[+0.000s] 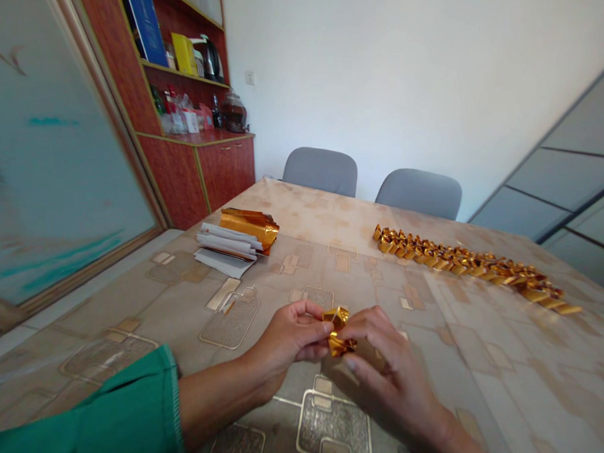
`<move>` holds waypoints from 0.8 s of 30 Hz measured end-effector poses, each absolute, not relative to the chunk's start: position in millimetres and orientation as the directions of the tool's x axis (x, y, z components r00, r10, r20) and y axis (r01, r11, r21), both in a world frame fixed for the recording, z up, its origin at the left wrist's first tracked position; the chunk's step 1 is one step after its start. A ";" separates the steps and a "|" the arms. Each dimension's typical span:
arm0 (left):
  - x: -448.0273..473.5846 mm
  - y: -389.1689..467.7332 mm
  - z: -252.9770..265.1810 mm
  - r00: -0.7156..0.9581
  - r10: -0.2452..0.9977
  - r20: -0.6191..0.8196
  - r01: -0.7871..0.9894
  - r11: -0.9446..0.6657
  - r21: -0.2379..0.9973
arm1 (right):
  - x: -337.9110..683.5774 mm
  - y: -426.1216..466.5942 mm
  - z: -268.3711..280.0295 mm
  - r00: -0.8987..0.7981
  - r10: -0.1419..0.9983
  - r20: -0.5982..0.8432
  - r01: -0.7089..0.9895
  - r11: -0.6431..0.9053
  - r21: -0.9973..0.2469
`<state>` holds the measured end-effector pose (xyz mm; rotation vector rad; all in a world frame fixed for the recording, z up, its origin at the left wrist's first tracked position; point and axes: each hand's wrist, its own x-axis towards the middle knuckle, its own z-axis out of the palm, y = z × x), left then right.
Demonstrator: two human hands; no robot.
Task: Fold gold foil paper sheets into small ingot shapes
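Note:
Between my two hands, above the near middle of the table, is a shiny folded gold foil paper piece. My left hand pinches its left side between thumb and fingers. On the other side, my right hand has its fingers at the foil's right edge, the index finger touching it and the thumb just below. Part of the foil is hidden behind the fingers. Farther right lie rows of folded gold foil pieces. At the left is a stack of gold and white paper sheets.
A patterned cover lies over the table. Two grey chairs stand at its far side, before a white wall. At the left are a red-brown cabinet with a kettle and jars, and a frosted sliding door.

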<state>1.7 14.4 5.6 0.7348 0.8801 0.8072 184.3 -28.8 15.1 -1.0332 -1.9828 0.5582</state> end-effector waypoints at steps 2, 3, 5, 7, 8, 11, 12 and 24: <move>0.6 16.1 5.4 0.410 0.829 -0.380 -0.329 0.523 0.786 | 188.1 -28.1 18.0 -0.452 0.773 0.445 0.514 0.634 -0.579; 0.2 17.0 5.5 0.417 0.829 -0.372 -0.338 0.522 0.784 | 190.1 -27.6 19.2 -0.483 0.748 0.455 0.532 0.664 -0.526; -0.1 18.2 5.7 0.417 0.840 -0.346 -0.328 0.495 0.805 | 192.7 -26.6 21.1 -0.502 0.706 0.500 0.552 0.706 -0.444; 0.4 18.1 5.5 0.404 0.855 -0.325 -0.304 0.460 0.834 | 193.0 -26.4 22.1 -0.507 0.681 0.529 0.552 0.728 -0.408; 1.0 17.6 5.0 0.396 0.861 -0.318 -0.292 0.447 0.845 | 192.2 -26.7 22.3 -0.509 0.680 0.528 0.548 0.729 -0.410; 2.9 15.2 2.6 0.375 0.877 -0.301 -0.281 0.417 0.864 | 187.7 -28.4 20.7 -0.475 0.737 0.482 0.515 0.676 -0.526; 3.6 14.3 1.8 0.367 0.882 -0.296 -0.280 0.409 0.868 | 185.8 -28.8 19.2 -0.441 0.767 0.466 0.498 0.641 -0.584; 2.6 14.6 3.4 0.351 0.867 -0.354 -0.334 0.469 0.818 | 185.2 -27.9 14.7 -0.449 0.750 0.485 0.607 0.655 -0.451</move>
